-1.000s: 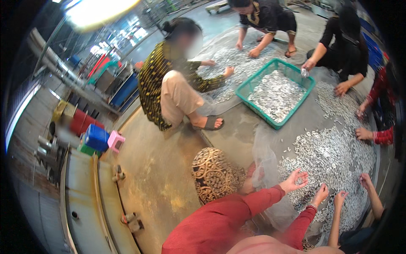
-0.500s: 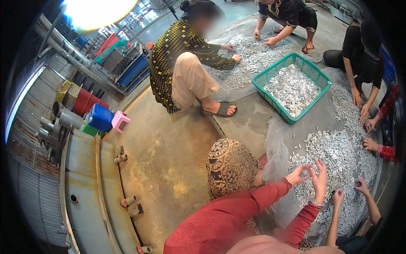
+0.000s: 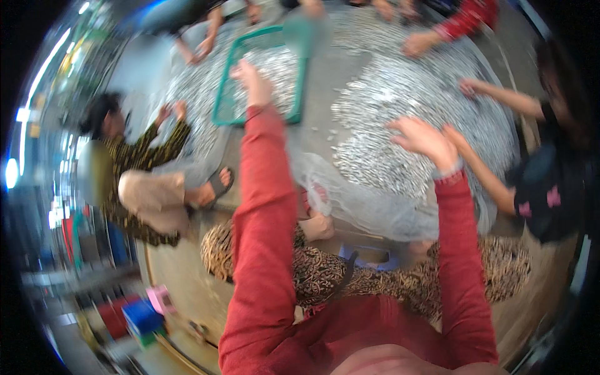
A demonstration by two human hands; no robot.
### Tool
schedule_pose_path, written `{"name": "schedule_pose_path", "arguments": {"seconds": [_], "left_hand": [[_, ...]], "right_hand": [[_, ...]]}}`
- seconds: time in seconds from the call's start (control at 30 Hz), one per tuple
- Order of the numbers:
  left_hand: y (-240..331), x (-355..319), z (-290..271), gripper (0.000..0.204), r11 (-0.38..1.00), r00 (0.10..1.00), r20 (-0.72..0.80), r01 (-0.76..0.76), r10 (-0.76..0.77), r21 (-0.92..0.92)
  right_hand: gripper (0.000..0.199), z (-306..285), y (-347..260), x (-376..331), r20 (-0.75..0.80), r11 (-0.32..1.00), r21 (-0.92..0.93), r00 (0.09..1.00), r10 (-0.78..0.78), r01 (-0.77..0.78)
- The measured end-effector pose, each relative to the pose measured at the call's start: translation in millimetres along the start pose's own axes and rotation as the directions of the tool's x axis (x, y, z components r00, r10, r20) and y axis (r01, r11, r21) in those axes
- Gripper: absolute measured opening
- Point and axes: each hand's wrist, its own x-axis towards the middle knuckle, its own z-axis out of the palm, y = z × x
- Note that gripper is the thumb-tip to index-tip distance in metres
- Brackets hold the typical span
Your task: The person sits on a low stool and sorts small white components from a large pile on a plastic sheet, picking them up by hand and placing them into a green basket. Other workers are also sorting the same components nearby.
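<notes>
My left hand (image 3: 253,82), at the end of an outstretched red sleeve, hangs above the green plastic basket (image 3: 302,94). Its fingers look spread and hold nothing I can see, though motion blurs them. In the basket lies a heap of small silver metal pieces (image 3: 278,72). On the right, my right hand (image 3: 425,139) is open, palm down, over a large pile of similar pieces (image 3: 369,112). Its fingers point left, and another person's hand (image 3: 456,137) reaches in close beside it. The exact shape of the pieces is smeared.
Co-workers sit around the spread: one in a yellow-and-black patterned top (image 3: 140,144) at left, one in black (image 3: 544,181) at right. A red-sleeved hand (image 3: 422,44) works at the far side. Translucent sheeting (image 3: 369,200) borders the pile. A pink stool (image 3: 160,300) stands lower left.
The view has turned to the right, so the basket now appears farther left. My hands, close together over the pile before, have parted; the left has reached out over the basket.
</notes>
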Motion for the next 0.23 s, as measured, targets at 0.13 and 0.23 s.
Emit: {"name": "schedule_pose_path", "arguments": {"seconds": [0.13,0.23], "left_hand": [[28,10,5,0.043,0.845,0.674,0.629,-0.533,0.389,0.049],[83,-2,5,0.040,0.214,0.363,0.829,-0.930,0.425,0.298]], "right_hand": [[0.008,-63,-22,17,-0.205,0.865,-0.453,0.920,-0.335,0.214],[0.010,-87,-28,-5,0.028,0.920,-0.387,0.997,0.073,-0.056]]}}
